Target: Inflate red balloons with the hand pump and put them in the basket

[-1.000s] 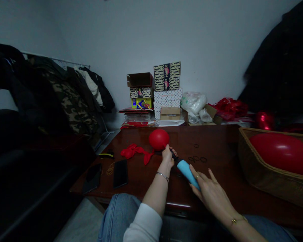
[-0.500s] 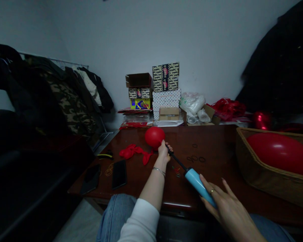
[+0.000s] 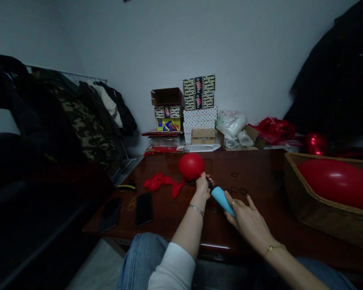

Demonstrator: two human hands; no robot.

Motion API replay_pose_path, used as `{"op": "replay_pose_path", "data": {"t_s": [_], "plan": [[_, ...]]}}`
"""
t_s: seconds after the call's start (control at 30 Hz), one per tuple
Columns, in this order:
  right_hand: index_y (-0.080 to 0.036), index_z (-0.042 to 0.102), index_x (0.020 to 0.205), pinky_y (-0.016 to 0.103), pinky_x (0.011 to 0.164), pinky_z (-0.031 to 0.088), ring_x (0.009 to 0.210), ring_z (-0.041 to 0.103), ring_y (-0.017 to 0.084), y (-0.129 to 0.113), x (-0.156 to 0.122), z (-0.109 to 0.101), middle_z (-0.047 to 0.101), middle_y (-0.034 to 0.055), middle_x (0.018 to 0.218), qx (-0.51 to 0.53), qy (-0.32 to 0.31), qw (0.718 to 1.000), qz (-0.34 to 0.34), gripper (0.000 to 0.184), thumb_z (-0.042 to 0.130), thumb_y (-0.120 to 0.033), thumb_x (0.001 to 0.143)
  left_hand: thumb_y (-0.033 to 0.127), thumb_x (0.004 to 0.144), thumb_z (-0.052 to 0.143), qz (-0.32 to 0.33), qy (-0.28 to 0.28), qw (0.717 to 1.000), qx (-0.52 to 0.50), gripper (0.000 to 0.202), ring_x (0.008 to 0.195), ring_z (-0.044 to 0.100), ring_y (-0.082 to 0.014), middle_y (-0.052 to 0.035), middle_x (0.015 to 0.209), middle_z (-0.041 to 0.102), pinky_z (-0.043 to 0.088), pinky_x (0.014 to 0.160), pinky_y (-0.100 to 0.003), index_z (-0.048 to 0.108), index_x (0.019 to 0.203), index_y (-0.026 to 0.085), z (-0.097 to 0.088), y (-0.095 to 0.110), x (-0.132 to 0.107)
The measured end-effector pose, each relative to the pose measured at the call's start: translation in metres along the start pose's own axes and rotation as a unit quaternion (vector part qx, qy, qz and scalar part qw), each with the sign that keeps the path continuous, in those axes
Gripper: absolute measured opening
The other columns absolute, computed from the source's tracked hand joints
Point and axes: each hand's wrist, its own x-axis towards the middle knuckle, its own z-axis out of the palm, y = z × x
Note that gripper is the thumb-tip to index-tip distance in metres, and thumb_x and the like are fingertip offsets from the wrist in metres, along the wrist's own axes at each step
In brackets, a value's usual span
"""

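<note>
My left hand (image 3: 202,185) pinches the neck of a small, partly inflated red balloon (image 3: 191,166) onto the black nozzle of a pump, just above the dark wooden table (image 3: 260,225). My right hand (image 3: 243,213) is wrapped round the light blue pump barrel (image 3: 222,198), which is pushed in close to the left hand. Flat, uninflated red balloons (image 3: 161,183) lie on the table to the left of my left hand.
Two dark phones (image 3: 144,208) and yellow rubber bands lie at the table's left. Black rings (image 3: 238,189) sit beyond my hands. A wicker basket (image 3: 305,209) at the right holds a big red balloon (image 3: 335,182). Stacked boxes (image 3: 199,108) and bags line the back; clothes (image 3: 78,117) hang left.
My right hand has pushed the blue barrel forward from its drawn-back position, closing up to my left hand. The red balloon looks slightly bigger.
</note>
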Motion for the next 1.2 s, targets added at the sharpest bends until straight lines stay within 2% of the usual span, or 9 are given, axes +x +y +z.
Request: {"op": "replay_pose_path", "data": {"t_s": [0.1, 0.27, 0.57, 0.73, 0.97, 1.2], "plan": [[-0.01, 0.035, 0.134, 0.049, 0.105, 0.025, 0.091, 0.063, 0.02, -0.005, 0.001, 0.005, 0.065, 0.0115, 0.1, 0.006, 0.003, 1.0, -0.004, 0.052, 0.044, -0.023, 0.085, 0.032, 0.086, 0.046, 0.009, 0.018, 1.0, 0.004, 0.027, 0.036, 0.038, -0.0066, 0.0042, 0.045, 0.04, 0.031, 0.041, -0.019, 0.047, 0.066, 0.015, -0.006, 0.001, 0.002], [-0.012, 0.032, 0.137, 0.048, 0.105, 0.026, 0.093, 0.062, 0.02, -0.006, -0.01, 0.009, 0.065, 0.011, 0.102, 0.004, 0.017, 1.0, -0.013, 0.054, 0.043, -0.024, 0.085, 0.036, 0.085, 0.047, 0.005, 0.015, 1.0, -0.008, 0.027, 0.037, 0.037, -0.0061, 0.0048, 0.047, 0.038, 0.03, 0.041, -0.019, 0.052, 0.071, 0.013, -0.014, 0.003, 0.007], [-0.02, 0.016, 0.142, 0.05, 0.107, 0.022, 0.096, 0.062, 0.018, 0.018, -0.052, 0.007, 0.064, 0.0077, 0.107, 0.031, 0.05, 0.996, -0.06, 0.062, 0.041, -0.031, 0.087, 0.033, 0.087, 0.045, 0.03, 0.029, 0.999, -0.028, 0.025, 0.036, 0.036, -0.0058, 0.0055, 0.047, 0.037, 0.028, 0.039, -0.018, 0.05, 0.071, 0.014, -0.027, 0.024, 0.018], [-0.022, 0.017, 0.142, 0.05, 0.108, 0.021, 0.098, 0.061, 0.018, 0.021, -0.063, 0.006, 0.064, 0.0066, 0.109, 0.029, 0.043, 0.997, -0.057, 0.063, 0.043, -0.032, 0.086, 0.039, 0.087, 0.046, 0.02, 0.021, 0.999, -0.042, 0.03, 0.036, 0.035, -0.0055, 0.0054, 0.047, 0.037, 0.026, 0.038, -0.017, 0.046, 0.068, 0.016, -0.03, 0.025, 0.02], [-0.019, 0.022, 0.141, 0.05, 0.107, 0.022, 0.093, 0.063, 0.018, 0.014, -0.049, 0.003, 0.065, 0.0066, 0.106, 0.038, 0.04, 0.997, -0.055, 0.06, 0.043, -0.029, 0.085, 0.049, 0.084, 0.048, 0.037, 0.023, 0.998, -0.051, 0.037, 0.036, 0.033, -0.0047, 0.006, 0.048, 0.035, 0.025, 0.037, -0.016, 0.043, 0.065, 0.017, -0.031, 0.026, 0.017], [-0.014, 0.034, 0.136, 0.047, 0.106, 0.023, 0.088, 0.063, 0.018, -0.009, -0.012, 0.001, 0.065, 0.0087, 0.1, 0.019, 0.011, 0.999, -0.029, 0.053, 0.042, -0.021, 0.084, 0.049, 0.083, 0.049, 0.031, 0.028, 0.998, -0.05, 0.037, 0.037, 0.034, -0.0048, 0.0056, 0.048, 0.036, 0.026, 0.037, -0.016, 0.043, 0.066, 0.017, -0.029, 0.016, 0.008]]}}
